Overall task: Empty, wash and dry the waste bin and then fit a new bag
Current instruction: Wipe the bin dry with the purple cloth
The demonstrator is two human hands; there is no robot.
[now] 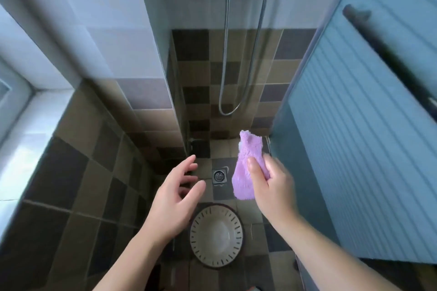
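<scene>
One round cream slotted plastic waste bin (216,236) stands at six o'clock on the tiles, empty. I see my left hand (173,205) spread, holding nothing; my right hand (272,186) pinches the fluffy lilac cloth (246,165). Wet tiles might let the bin skid while I wipe it.

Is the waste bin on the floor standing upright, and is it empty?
Upright and empty. The bin stands on the tiled floor with its mouth facing up, and its pale bottom shows bare, with no bag or rubbish.

Both arms were stretched out in front. Left hand (175,198) hung open, fingers loosely spread, holding nothing. Right hand (272,186) was pinching a purple cloth (246,168), thumb on top.
</scene>
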